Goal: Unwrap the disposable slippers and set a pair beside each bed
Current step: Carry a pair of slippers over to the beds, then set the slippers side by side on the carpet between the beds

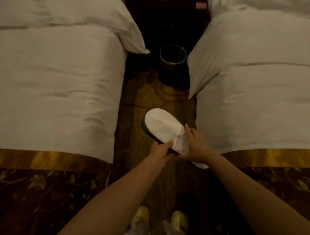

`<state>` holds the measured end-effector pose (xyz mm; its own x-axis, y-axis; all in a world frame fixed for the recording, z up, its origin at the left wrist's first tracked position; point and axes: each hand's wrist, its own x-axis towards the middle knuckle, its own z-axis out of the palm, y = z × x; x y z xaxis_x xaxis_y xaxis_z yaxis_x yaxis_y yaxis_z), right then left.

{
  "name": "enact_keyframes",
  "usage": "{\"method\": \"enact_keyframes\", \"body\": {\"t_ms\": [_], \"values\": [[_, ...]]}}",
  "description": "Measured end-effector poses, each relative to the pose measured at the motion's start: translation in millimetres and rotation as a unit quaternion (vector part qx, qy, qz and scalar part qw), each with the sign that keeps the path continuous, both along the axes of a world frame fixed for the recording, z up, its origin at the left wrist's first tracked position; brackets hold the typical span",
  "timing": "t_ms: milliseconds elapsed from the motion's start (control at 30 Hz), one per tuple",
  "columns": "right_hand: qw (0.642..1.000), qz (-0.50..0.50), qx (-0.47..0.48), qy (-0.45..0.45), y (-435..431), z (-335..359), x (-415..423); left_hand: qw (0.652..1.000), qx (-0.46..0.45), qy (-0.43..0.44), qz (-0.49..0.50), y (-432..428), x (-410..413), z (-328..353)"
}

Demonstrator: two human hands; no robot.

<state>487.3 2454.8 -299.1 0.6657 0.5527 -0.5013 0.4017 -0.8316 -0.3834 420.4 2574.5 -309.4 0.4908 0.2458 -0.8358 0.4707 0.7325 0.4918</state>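
Note:
A white disposable slipper with a dark sole edge is held up in the aisle between the two beds, toe pointing away from me. My left hand pinches its heel end from the left. My right hand grips the slipper's right side near the opening, thumb raised against the upper. A second white piece, seemingly another slipper, pokes out below my right wrist, mostly hidden. The left bed and the right bed both carry white duvets.
A dark round waste bin stands on the patterned carpet farther up the aisle, in front of a dark nightstand. Gold and brown bed runners cross the foot of each bed. My feet in pale shoes stand at the bottom.

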Motion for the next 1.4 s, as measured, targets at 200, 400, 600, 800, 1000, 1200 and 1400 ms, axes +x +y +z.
{"method": "enact_keyframes", "body": {"t_ms": [200, 400, 600, 800, 1000, 1200, 1400], "values": [[0.999, 0.011, -0.020, -0.035, -1.1, -212.4, 30.4, 0.999, -0.002, 0.045, -0.004, -4.1, 32.3, -205.6], [0.997, 0.025, -0.028, -0.066, -4.1, -399.2, 49.6, 0.996, 0.006, 0.065, -0.061, 2.8, 49.3, -379.8], [0.993, 0.066, -0.051, -0.086, -35.6, -496.4, 93.1, 0.993, 0.078, 0.048, -0.069, 35.6, 70.3, -482.1], [0.988, 0.124, -0.086, -0.033, -48.2, -530.4, 110.7, 0.944, 0.254, 0.068, -0.198, 57.0, 80.1, -514.2], [0.994, 0.108, -0.033, 0.009, -51.9, -535.4, 132.3, 0.901, 0.352, 0.042, -0.252, 56.2, 90.2, -520.4], [0.998, 0.038, 0.001, -0.051, -40.9, -522.3, 199.9, 0.714, 0.625, -0.066, -0.308, 55.7, 90.6, -527.8], [0.989, 0.107, -0.074, -0.072, -19.8, -542.8, 225.4, 0.350, 0.639, -0.120, -0.674, 70.1, 93.3, -557.3]]}}
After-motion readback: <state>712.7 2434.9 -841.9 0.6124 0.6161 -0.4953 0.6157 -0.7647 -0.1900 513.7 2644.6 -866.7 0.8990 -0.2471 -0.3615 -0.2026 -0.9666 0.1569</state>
